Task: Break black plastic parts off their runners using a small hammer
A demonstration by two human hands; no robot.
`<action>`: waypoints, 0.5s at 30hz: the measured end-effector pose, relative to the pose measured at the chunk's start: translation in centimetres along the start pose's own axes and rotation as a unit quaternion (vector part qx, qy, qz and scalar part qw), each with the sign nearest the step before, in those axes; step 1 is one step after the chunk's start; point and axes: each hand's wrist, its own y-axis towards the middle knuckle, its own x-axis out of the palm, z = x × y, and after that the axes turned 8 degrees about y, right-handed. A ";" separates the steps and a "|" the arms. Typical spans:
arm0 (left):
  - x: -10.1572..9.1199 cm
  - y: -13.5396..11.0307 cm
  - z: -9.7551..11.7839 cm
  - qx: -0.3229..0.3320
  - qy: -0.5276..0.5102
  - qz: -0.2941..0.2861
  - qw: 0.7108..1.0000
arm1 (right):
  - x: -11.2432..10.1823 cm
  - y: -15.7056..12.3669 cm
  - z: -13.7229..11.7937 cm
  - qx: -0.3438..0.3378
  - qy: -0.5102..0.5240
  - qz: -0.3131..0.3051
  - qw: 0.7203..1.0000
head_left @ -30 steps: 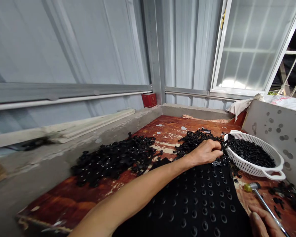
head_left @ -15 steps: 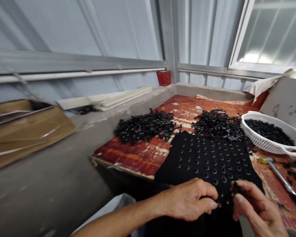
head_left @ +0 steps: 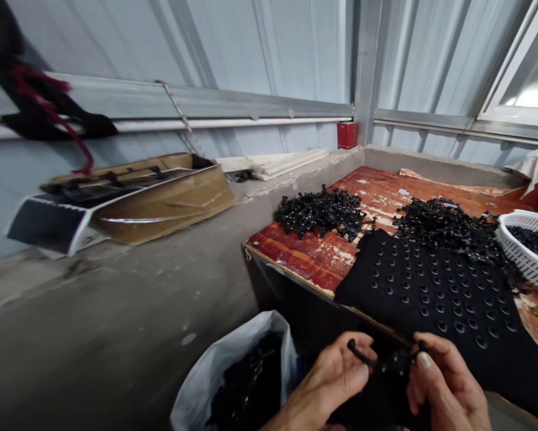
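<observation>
Both my hands hold one small black plastic strip point(head_left: 385, 361) low in the view, in front of the table edge. My left hand point(head_left: 336, 377) pinches its left end, my right hand point(head_left: 446, 389) pinches its right end. Just beyond them lies a black mat with rows of round studs point(head_left: 434, 293) on the worn red table point(head_left: 313, 254). Below my left hand stands an open white plastic bag point(head_left: 233, 371) with black pieces inside.
Two heaps of black plastic parts point(head_left: 320, 212) point(head_left: 443, 224) lie on the table behind the mat. A white basket point(head_left: 524, 251) of black bits stands at the right edge. A cardboard box point(head_left: 161, 194) and a red box point(head_left: 347, 134) sit on the concrete ledge.
My left hand came back from the far heap by the basket to the near table edge. Both hands now grip a black strip, and my view has swung left and down to the bag.
</observation>
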 end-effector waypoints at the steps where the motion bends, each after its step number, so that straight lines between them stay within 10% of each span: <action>1: 0.1 -0.2 0.1 -0.002 -0.022 -0.038 0.999 | 0.2 0.2 0.1 0.009 -0.007 -0.016 1.000; 5: 0.4 0.4 1.6 0.045 -0.029 -0.018 0.998 | 1.1 0.7 0.6 0.045 -0.033 -0.084 0.995; 15: 1.1 2.2 0.7 -0.020 -0.164 -0.002 0.986 | 3.1 0.1 1.0 0.018 -0.063 -0.016 0.998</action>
